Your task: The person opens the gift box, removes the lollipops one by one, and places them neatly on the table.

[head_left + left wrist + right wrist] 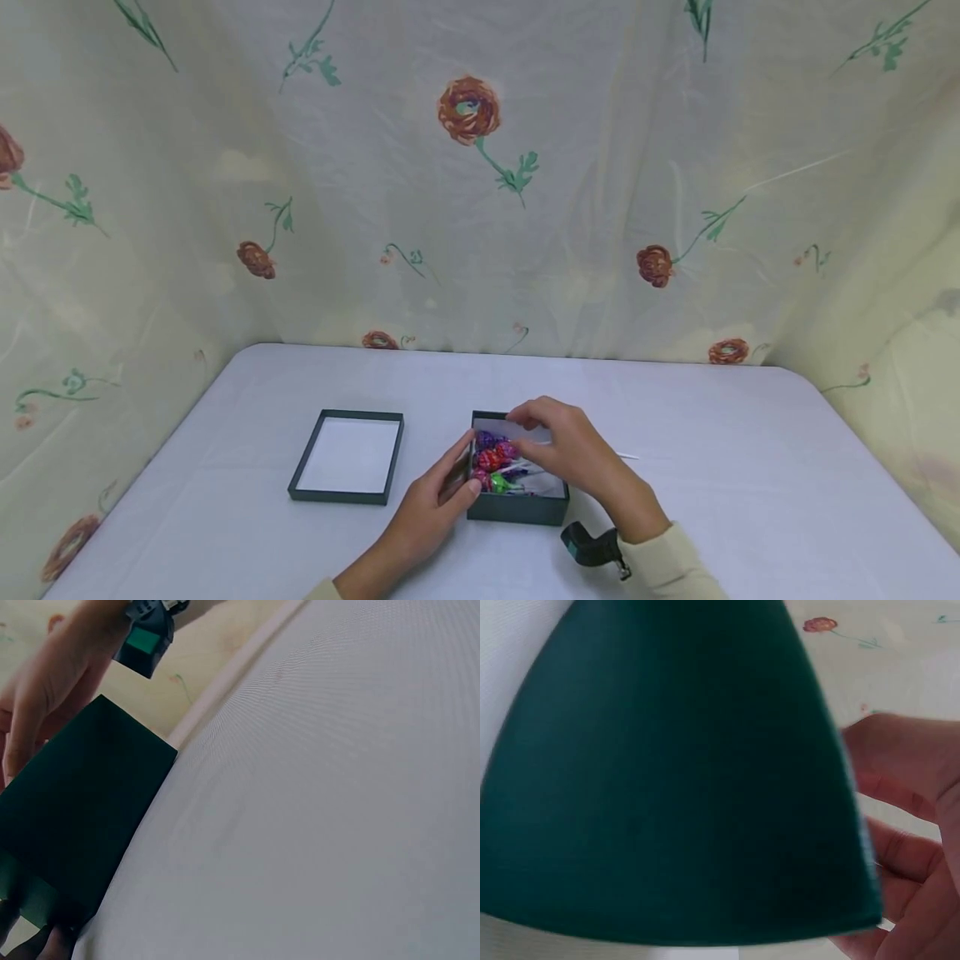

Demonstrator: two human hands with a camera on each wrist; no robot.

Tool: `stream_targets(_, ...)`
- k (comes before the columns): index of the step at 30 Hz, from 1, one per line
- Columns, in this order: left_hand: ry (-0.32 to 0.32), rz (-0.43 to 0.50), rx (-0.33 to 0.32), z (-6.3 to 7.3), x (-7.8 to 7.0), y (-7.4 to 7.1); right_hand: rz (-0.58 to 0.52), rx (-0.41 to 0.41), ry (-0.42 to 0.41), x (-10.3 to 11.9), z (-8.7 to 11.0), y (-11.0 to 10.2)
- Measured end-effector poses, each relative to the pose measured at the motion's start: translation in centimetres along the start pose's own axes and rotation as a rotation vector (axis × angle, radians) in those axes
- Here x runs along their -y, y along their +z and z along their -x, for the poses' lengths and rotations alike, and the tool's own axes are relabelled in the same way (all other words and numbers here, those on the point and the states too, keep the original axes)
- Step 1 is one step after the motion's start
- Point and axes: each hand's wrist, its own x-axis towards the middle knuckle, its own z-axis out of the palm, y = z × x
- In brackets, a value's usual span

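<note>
A dark green box (517, 510) with a white inside stands in front of me, with several lollipops (491, 460) in red, purple and green wrappers along its left part. My left hand (423, 508) rests against the box's left side, its fingers stretched along the wall and its thumb at the front left corner. Over the box is my right hand (573, 446), fingers loosely bent and a gap between thumb and fingertips. The right wrist view shows the box wall (667, 780) large, with bent fingers (904, 851) beyond its edge.
The matching lid (347, 497) lies to the left, white inside facing up. A thin white stick (628, 456) shows right of my right hand. A black wrist camera (591, 546) hangs under the right wrist. Behind the table (750, 483) hangs a flowered curtain (570, 208).
</note>
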Motion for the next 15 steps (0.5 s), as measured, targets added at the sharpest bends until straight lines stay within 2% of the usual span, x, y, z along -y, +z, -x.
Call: stream_targets(15,0.015,0.001,0.009,0.0,0.0,-0.1,-0.026,0.043,-0.046,0.2,-0.1,1.7)
